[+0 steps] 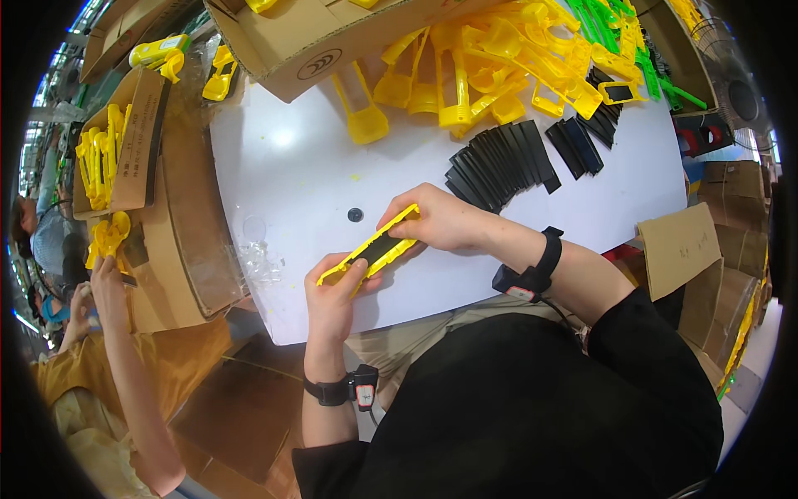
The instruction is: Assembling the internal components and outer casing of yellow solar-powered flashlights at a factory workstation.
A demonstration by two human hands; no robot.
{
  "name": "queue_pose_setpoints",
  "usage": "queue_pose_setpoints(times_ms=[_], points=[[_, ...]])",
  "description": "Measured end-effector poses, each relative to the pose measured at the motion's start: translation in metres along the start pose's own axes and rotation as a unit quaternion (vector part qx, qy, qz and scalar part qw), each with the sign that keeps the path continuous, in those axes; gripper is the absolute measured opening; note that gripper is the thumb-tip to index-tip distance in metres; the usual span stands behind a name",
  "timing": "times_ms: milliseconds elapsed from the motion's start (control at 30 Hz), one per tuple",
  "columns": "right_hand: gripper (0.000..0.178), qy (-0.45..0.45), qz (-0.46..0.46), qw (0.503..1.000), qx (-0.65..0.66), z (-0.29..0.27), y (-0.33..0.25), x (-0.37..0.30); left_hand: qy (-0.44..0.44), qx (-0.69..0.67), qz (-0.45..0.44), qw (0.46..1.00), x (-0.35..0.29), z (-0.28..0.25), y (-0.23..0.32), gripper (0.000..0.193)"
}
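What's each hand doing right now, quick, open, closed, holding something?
Left hand: closed on the near end of the yellow plastic frame.
Right hand: closed on the same frame's far end.

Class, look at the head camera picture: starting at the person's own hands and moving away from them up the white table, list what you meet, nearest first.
Left hand and right hand holding a yellow plastic frame → small dark disc on the white table → fanned row of black flat pieces → heap of yellow plastic parts.
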State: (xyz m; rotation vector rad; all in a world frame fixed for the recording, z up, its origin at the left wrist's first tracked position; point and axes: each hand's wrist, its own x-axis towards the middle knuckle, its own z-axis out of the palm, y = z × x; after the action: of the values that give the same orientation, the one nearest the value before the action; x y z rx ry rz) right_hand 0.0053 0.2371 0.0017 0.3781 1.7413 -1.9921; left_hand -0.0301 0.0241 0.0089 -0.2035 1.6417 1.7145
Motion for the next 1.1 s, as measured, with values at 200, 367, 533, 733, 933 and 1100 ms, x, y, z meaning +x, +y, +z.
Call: queue_pose_setpoints(times_ms=[200, 367, 533, 733, 933, 1100], points=[[0.019, 0.005, 0.013, 1.000, -0.024, -0.005, 0.000, -0.001, -0.009, -0.005, -0.011, 1.000, 0.003, -0.002, 0.000, 0.016], [0.024, 0.050, -0.085, 0.991, -0.094, -0.009, 0.003, -0.009, 0.011, -0.028, 0.010, 0.999, 0.001, 0.001, 0.008, 0.020], [0.030, 0.292, -0.406, 0.804, -0.321, 0.031, -0.025, -0.037, 0.131, -0.038, 0.118, 0.984, 0.004, -0.007, 0.014, 0.021], [0.015, 0.054, -0.600, 0.707, -0.371, 0.176, -0.085, -0.057, 0.218, 0.034, 0.565, 0.795, 0.020, 0.020, 0.123, 0.018], [0.015, 0.072, -0.499, 0.690, -0.520, 0.182, -0.180, -0.117, 0.248, 0.296, 0.651, 0.653, 0.047, 0.041, 0.224, 0.032], [0.022, 0.123, -0.459, 0.648, -0.596, 0.146, -0.192, -0.118, 0.266, 0.445, 0.567, 0.640, 0.088, 0.069, 0.205, 0.030]])
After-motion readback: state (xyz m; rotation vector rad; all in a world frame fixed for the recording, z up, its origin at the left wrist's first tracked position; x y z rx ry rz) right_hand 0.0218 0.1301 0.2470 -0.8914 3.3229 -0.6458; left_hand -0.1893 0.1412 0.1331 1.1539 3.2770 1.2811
